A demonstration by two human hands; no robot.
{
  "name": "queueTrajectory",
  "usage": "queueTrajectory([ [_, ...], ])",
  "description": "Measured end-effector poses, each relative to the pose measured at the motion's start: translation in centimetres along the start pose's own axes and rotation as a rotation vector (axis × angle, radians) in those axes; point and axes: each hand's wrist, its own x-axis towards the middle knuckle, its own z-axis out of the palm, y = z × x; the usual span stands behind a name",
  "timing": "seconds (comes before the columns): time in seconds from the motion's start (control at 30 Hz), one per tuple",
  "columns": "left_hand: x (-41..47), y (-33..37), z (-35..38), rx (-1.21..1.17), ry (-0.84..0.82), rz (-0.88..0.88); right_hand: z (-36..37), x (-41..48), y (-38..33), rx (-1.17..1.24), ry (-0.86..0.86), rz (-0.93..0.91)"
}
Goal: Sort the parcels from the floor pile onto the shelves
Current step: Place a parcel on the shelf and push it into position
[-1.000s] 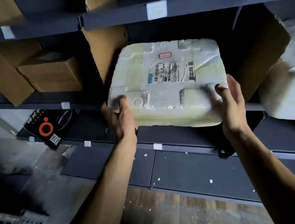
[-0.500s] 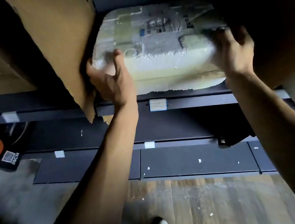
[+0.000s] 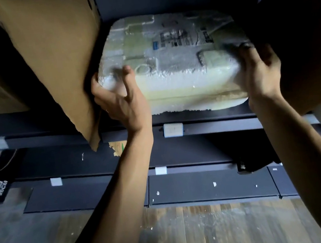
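**Foam parcel part-way into a gap between 2 boxes**

The dark metal shelf (image 3: 228, 122) runs across the view, with lower tiers under it and a wood floor (image 3: 211, 227) at the bottom. On the shelf to the left, a big cardboard box (image 3: 57, 53) leans with its torn lower corner hanging over the front lip. To the right a dark box (image 3: 306, 18) fills the shadow. The foam parcel (image 3: 179, 71) lies between these 2 and appears to rest on the shelf board, its near face about level with the lip.

The parcel's long axis runs left to right, parallel to the shelf edge. It lies straight ahead of both hands, so I judge the coming move to be a level push away from the person, deeper into the gap. Each hand has 1 near corner and neither is clearly nearer.

The left hand (image 3: 119, 102) grips the near left corner, thumb on the top face and fingers wrapped round the side, pressed close to the leaning cardboard. The right hand (image 3: 260, 72) grips the near right corner with its fingers curled over the top edge, their tips lost in shadow.

The gap looks snug. The left fingers could get pinched against the cardboard, or the push could nudge that box.

A shipping label (image 3: 181, 38) faces up on the parcel, too blurred to read. 1 small tag (image 3: 173, 129) is on the lip below it.
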Motion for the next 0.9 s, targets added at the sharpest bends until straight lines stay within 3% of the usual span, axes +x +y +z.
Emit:
queueTrajectory([
  [0.1, 0.4, 0.3, -0.1, 0.004, -0.038, -0.007, 0.0, 0.0, -0.1, 0.051, -0.03, 0.043],
  [0.27, 0.7, 0.4, -0.4, 0.014, -0.092, -0.021, 0.1, -0.2, -1.0, -0.114, -0.029, 0.032],
  [0.53, 0.8, 0.1, -1.6, 0.045, -0.206, -0.032, 0.2, -1.3, -1.4, -0.079, -0.032, 0.107],
  [0.67, 0.6, 0.6, -1.5, 0.036, -0.197, -0.198, 0.2, -0.9, -1.8, -0.105, -0.027, 0.167],
  [0.83, -0.7, 1.4, -1.8, 0.046, -0.179, -0.399, 0.6, -1.2, -3.0, -0.124, -0.217, 0.293],
  [0.9, -1.8, 1.5, -2.4, 0.072, -0.211, -0.423, 0.2, -2.2, -3.5, -0.157, -0.154, 0.275],
])
